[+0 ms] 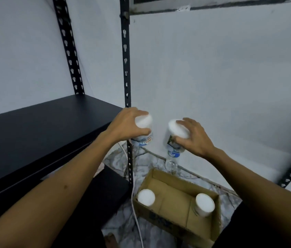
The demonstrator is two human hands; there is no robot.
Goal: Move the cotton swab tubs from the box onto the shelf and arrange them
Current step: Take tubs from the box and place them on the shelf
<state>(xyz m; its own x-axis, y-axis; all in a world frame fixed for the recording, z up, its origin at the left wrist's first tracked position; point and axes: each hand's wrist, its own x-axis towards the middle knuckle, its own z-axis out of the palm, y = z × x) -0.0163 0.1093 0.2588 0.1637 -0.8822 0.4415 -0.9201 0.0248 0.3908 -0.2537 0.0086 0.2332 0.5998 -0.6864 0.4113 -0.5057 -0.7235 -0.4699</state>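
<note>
- My left hand (126,125) is gripping a white-lidded clear plastic cotton swab tub (143,130) from above, fingers and thumb curled round its lid, holding it in the air just past the front corner of the shelf.
- That tub's long axis is running close to vertical, lid up and leaning a little toward me, its printed label facing right.
- My right hand (193,138) is clasping a second white-lidded cotton swab tub (177,134) by the lid, fingers wrapped over the far rim and thumb on the near side.
- This second tub is tilting, lid pointing up and to the left, base angling down toward the floor.
- The two held tubs are near each other but apart, both well above the box.
- Below them an open brown cardboard box (182,178) is sitting on the marbled floor, with two more white-lidded tubs standing upright inside: one in the left corner (146,197), one at the right end (204,204).
- To my left the flat black shelf board (39,133) is lying bare of tubs, carried by black slotted metal uprights (126,56).
- A clear plastic water bottle (172,161) is standing against the pale wall behind the box.
- A white cable (134,208) is trailing down beside the box.
</note>
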